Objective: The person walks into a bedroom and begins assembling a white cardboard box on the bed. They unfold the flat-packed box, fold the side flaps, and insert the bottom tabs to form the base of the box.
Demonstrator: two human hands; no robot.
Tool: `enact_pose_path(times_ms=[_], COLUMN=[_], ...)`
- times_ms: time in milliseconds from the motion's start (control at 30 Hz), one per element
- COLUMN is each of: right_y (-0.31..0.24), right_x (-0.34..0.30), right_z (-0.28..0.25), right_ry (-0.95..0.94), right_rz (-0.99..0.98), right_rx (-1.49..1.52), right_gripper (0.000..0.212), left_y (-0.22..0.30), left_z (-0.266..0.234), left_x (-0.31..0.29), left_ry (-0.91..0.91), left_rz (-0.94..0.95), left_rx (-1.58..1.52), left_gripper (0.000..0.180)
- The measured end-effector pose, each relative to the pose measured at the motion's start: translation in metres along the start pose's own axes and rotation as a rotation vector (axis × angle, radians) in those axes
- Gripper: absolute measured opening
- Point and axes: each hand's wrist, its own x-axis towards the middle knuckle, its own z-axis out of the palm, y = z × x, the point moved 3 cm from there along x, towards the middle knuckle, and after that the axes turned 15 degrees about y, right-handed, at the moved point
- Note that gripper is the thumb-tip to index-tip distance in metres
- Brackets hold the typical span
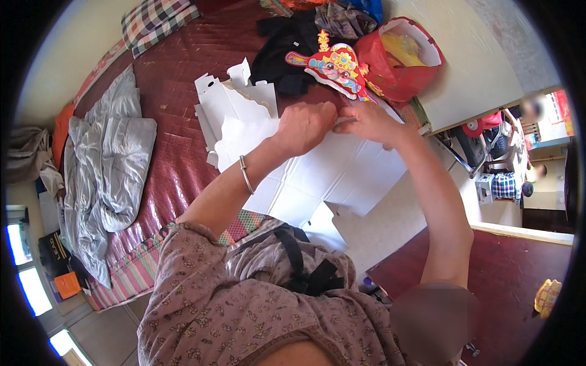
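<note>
A large white cardboard sheet (342,174), creased with fold lines, hangs off the bed's edge in front of me. At its upper edge my left hand (308,127) is closed in a fist, knuckles up. My right hand (369,125) pinches the same edge close beside it, thumb toward the left hand. Fingertips of both hands are partly hidden. Left of them, more white cardboard (235,119) with cut tabs and a ragged, torn-looking edge lies on the bed. Just beyond my hands rests a colourful printed animal-shaped cutout (337,68).
The bed has a dark red mat (174,97), a silver-grey quilt (113,165) and a checked pillow (160,24). Dark clothing (281,55) and a red bag (400,61) lie at the far side. A dark red tabletop (513,287) stands at right, holding a yellow object (547,298).
</note>
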Motion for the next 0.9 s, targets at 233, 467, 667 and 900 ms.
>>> enact_pose_path(times_ms=[233,467,667,900], right_y=[-0.012,0.008,0.018,0.009], right_x=[0.021,0.012,0.003,-0.019], right_z=[-0.050,-0.033,-0.008,0.020], right_ry=[-0.031,-0.119,-0.322,-0.331], right_rz=[0.021,-0.002,0.038,-0.047], right_rx=[-0.184,-0.027,0.102,-0.020], right_gripper=[0.027,0.029,0.039,0.041], left_y=[-0.013,0.008,0.017,-0.001], left_z=[0.003,0.011,0.021,0.033], left_x=[0.041,0.020,-0.001,-0.048], left_ry=[-0.151,-0.096,-0.105,-0.209], left_rz=[-0.256,-0.318,-0.385,-0.487], left_rx=[-0.144,-0.117,-0.236,-0.605], left_gripper=[0.025,0.024,0.024,0.023])
